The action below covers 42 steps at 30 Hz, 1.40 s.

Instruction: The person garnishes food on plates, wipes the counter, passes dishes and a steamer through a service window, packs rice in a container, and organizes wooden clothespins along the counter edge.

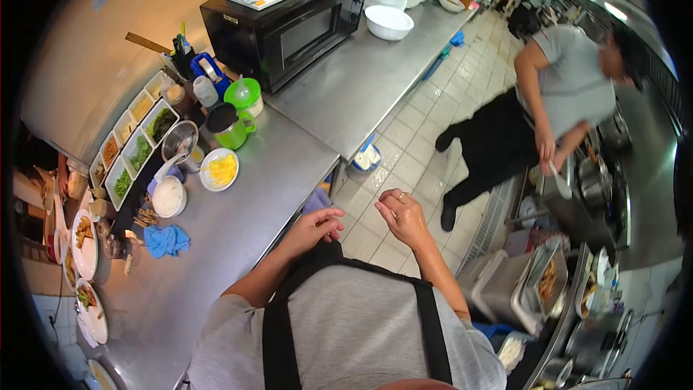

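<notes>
Both of my hands are raised in front of my apron, apart from each other. My left hand (315, 230) has loosely curled fingers with gaps between them and holds nothing; it is near the edge of the steel counter (238, 224). Over the tiled floor, my right hand (404, 218) wears a ring, its fingers bent and partly spread, with nothing in it. The nearest things on the counter are a white plate of yellow shreds (219, 170), a white bowl (170, 196) and a blue cloth (166, 241).
A black microwave (289, 25), ingredient trays (137, 150) and a green container (229, 126) line the counter. At the right a co-worker (570, 79) holds a white utensil over the stove. A tub (365, 159) sits on the floor; bins (505, 282) stand lower right.
</notes>
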### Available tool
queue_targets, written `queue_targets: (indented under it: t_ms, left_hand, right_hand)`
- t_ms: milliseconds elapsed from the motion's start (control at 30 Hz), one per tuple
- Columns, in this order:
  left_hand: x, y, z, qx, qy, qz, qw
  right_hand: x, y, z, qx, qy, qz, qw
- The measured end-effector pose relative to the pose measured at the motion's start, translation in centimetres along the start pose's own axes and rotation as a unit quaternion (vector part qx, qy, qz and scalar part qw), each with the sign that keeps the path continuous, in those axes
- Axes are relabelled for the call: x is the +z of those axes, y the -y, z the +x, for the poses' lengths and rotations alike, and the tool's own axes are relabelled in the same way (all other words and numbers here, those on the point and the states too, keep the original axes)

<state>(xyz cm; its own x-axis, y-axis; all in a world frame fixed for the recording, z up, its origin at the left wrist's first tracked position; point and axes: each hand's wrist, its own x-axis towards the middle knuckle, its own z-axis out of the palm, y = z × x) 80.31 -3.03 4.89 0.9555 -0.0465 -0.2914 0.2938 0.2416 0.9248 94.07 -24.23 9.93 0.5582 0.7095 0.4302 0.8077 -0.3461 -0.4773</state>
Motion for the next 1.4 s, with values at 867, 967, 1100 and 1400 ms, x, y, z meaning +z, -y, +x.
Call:
queue_targets:
  t_ms: [867, 967, 1100, 1400]
  left_hand:
    - [-0.4, -5.9, 22.3, 0.103, -0.467, 0.007, 0.878]
    - [1.3, -6.8, 23.9, 0.07, -0.51, 0.126, 0.848]
    - [2.0, -5.6, 25.5, 0.094, -0.556, 0.097, 0.82]
    - [4.8, -6.7, 25.4, 0.05, -0.59, 0.094, 0.801]
  right_hand:
    - [1.2, -50.1, 58.5, -0.15, -0.039, -0.187, 0.97]
    - [1.7, -53.9, 64.8, -0.149, 0.01, -0.28, 0.948]
    - [2.3, -57.9, 70.6, -0.165, 0.104, -0.349, 0.917]
    - [-1.0, -51.4, 70.4, -0.199, 0.042, -0.4, 0.894]
